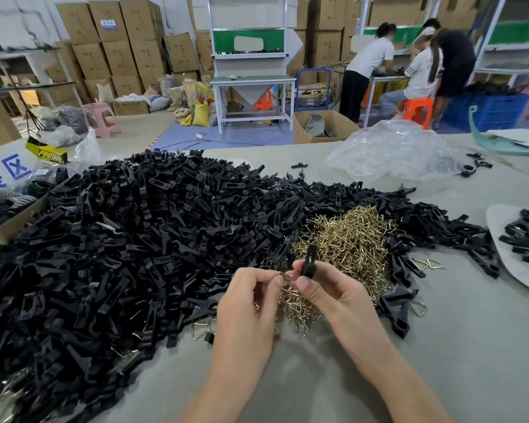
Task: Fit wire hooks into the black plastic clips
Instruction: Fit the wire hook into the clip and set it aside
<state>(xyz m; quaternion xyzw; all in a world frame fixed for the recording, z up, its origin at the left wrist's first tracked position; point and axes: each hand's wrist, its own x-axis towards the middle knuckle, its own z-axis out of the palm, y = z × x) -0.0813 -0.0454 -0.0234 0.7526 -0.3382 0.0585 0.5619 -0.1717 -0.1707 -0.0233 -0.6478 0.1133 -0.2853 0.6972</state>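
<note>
My right hand (pixel 327 293) pinches a black plastic clip (pixel 309 260) that stands upright between thumb and fingers. My left hand (pixel 251 296) pinches a thin brass wire hook (pixel 284 274) whose tip points toward the clip's lower end. Both hands hover over the near edge of a heap of brass wire hooks (pixel 345 242). A huge pile of loose black clips (pixel 135 239) covers the left and middle of the grey table (pixel 455 346).
A white tray (pixel 498 236) holding black clips sits at the right edge. Crumpled clear plastic (pixel 391 151) lies at the back right. A cardboard box (pixel 9 224) stands at the left. People work at benches in the background.
</note>
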